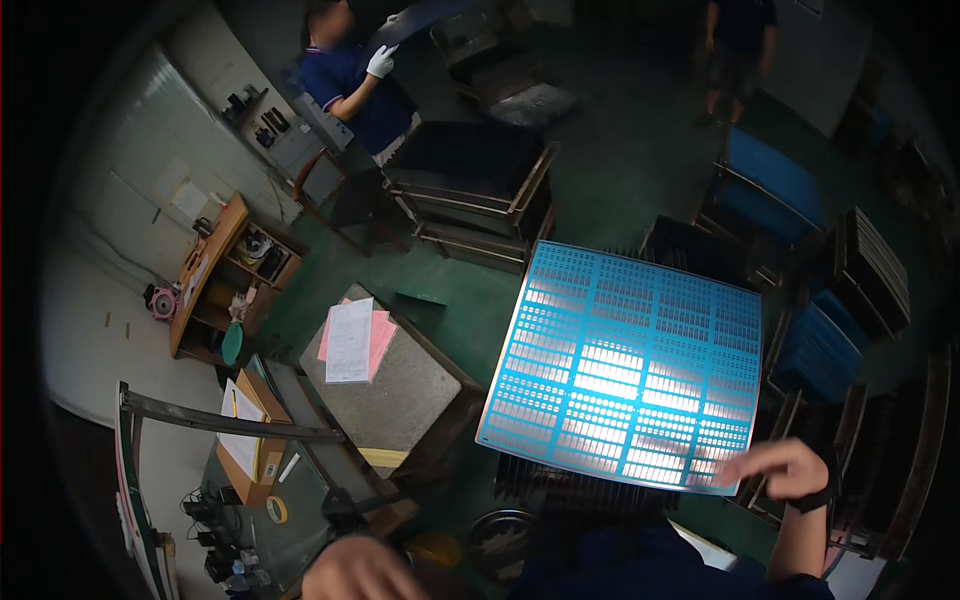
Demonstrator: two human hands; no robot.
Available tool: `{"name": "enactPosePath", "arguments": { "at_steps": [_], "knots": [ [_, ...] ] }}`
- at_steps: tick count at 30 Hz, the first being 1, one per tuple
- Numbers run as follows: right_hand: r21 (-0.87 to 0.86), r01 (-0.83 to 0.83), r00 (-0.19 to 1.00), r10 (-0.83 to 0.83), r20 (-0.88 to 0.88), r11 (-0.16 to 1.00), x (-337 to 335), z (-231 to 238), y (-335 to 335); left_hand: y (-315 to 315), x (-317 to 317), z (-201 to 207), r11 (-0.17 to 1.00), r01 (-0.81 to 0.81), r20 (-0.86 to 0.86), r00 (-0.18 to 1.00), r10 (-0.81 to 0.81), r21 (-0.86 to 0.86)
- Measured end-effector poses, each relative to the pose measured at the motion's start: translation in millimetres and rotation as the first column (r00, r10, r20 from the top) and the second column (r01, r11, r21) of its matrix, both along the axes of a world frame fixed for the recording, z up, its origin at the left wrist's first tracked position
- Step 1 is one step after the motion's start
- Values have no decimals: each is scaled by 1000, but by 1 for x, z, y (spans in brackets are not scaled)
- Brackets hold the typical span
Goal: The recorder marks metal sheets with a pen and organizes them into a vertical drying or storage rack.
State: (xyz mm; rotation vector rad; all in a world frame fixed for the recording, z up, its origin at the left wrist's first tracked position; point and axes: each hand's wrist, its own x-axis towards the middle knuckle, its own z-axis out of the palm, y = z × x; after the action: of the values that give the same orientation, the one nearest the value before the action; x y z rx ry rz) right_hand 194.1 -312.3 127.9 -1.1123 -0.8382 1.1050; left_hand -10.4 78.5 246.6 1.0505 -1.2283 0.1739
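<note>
A large circuit board panel [610, 345], blue with a grid of shiny metal pads, lies over a dark slotted rack [570, 492] in front of me. My right hand [790, 470] is at its near right corner. The fingers reach out over the panel's surface and are somewhat blurred; whether they touch it I cannot tell. Down at the lower edge is my left hand [362, 572], beside the glass-topped desk and away from the panel. Its fingers are cut off by the picture's edge and smeared, so what it holds, if anything, is hidden.
Left of the panel stands a grey-topped table [410, 410] with white and pink papers [350, 340]. A cardboard box [250, 440] and tape roll [277, 510] sit on the desk. Racks of blue panels [770, 185] stand right. One gloved person [365, 95] holds a dark panel; another [740, 40] stands behind.
</note>
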Motion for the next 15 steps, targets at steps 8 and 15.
{"name": "enactPosePath", "arguments": {
  "at_steps": [8, 15],
  "knots": [
    [-464, 886, 267, -832, 486, 13, 65, -193, -128, 72, 95, -231, 514, -518, -700, -268, 662, 684],
    [-584, 747, 385, -923, -9, 317, 61, -237, -108, 68, 138, -342, 244, -340, -376, -405, 833, 908]
  ]
}}
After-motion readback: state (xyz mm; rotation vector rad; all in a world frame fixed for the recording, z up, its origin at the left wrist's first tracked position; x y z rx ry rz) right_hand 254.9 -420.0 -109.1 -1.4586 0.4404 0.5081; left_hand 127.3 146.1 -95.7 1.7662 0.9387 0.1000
